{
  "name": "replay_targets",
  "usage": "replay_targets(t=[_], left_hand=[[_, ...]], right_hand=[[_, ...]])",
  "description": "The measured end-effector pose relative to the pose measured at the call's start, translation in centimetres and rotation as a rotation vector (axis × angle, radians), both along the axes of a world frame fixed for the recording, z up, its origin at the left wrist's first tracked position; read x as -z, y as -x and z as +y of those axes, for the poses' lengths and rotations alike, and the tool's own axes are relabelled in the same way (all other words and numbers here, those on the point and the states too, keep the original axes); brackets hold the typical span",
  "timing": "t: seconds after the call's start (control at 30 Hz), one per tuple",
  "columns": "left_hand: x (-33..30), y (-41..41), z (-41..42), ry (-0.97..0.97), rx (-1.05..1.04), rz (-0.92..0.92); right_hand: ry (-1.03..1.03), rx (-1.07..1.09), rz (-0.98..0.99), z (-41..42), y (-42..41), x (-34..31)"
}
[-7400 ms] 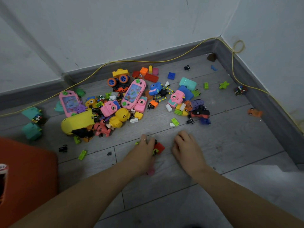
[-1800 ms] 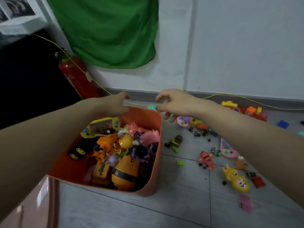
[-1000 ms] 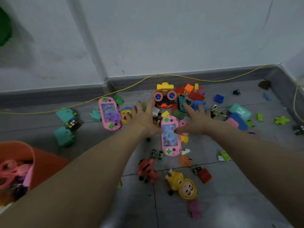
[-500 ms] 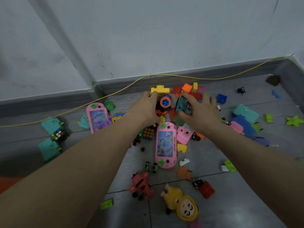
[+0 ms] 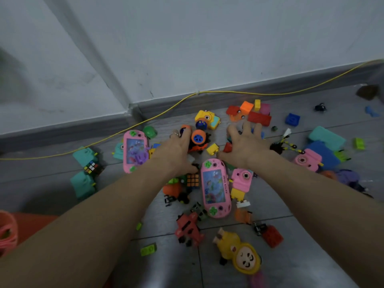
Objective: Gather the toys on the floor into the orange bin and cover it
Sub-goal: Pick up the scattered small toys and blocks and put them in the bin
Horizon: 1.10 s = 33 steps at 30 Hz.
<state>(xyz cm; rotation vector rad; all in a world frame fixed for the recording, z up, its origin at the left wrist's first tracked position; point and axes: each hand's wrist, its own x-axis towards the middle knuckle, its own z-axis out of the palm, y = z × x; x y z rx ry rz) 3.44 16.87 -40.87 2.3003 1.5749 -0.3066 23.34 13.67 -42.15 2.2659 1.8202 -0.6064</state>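
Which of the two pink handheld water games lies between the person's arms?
The pink water game with "WATER GAME" printed on its edge, lying between both forearms. The other pink game lies outside the left hand, nearer the wall.
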Motion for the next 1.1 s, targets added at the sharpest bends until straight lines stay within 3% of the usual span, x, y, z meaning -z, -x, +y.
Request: replay_targets(t=[0.3, 0.6, 0.93, 1.1], left_hand=[[-0.4, 0.6, -2.1, 0.01, -0.076, -0.171], [-4.8, 2.8, -2.5, -0.025, -0.213, -0.337], [-7.3, 4.1, -5.5, 0.0, -0.203, -0.311], [-7.3, 4.6, -6.9, 0.025, -0.157, -0.243]], right_hand=[[0.038, -0.011, -0.018, -1.8, 1.2, 0.0], [-0.019, -0.002, 0.034, -4.5, 1.6, -0.2], [-0.049, 0.01, -0.021, -6.0, 2.3, -0.2], [-0.164, -0.055, -0.068, -6.7, 1.6, -0.3]])
